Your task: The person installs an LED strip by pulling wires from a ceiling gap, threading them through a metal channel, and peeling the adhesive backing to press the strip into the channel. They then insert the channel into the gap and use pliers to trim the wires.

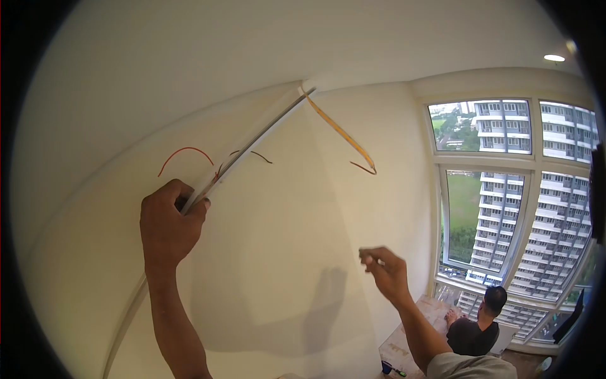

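Note:
My left hand (pixel 169 221) is closed around a long, thin metal channel (pixel 268 131) that slants up to the corner where wall and ceiling meet. A curved red wire (pixel 187 149) and a short dark wire (pixel 261 155) stick out near the channel, above my fist. From the channel's upper end hangs a yellow LED strip (pixel 341 131), with a thin reddish wire (pixel 362 167) at its loose tip. Below that tip, my right hand (pixel 387 273) is raised with its fingers pinched together, apart from the strip. Whatever may be between those fingertips is too small to make out.
A pale wall (pixel 265 271) fills the middle, under a white ceiling (pixel 353 38). Tall windows (pixel 486 208) stand on the right. Below them another person (pixel 476 331) is low near the floor. A dark tool with green (pixel 394 368) lies at the bottom.

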Action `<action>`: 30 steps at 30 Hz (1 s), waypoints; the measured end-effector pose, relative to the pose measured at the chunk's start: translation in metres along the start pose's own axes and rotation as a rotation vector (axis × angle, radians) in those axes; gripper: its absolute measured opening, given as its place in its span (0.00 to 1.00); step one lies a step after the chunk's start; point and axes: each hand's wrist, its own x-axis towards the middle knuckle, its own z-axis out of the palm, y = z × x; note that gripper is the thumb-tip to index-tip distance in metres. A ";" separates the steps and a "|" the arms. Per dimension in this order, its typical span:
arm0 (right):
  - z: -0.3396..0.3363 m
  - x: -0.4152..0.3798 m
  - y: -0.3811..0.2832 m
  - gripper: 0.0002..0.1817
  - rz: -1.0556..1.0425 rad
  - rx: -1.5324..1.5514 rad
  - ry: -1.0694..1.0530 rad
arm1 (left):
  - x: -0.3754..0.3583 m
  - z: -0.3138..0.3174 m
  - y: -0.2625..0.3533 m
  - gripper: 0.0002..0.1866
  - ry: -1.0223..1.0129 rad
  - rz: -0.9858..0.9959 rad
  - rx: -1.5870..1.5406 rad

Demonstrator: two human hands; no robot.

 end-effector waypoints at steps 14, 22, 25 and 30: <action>-0.115 -0.357 0.196 0.30 0.896 -0.487 -0.770 | 0.007 -0.006 0.006 0.13 -0.055 0.029 0.023; -0.174 -0.380 0.187 0.35 1.057 -0.429 -0.514 | 0.013 -0.007 -0.004 0.13 -0.033 0.098 0.046; -0.177 -0.385 0.226 0.35 1.046 -0.619 -0.619 | 0.018 -0.007 -0.006 0.14 -0.099 0.013 -0.038; -0.168 -0.389 0.246 0.22 0.791 -0.475 -0.762 | 0.021 -0.010 0.001 0.15 -0.075 0.009 0.048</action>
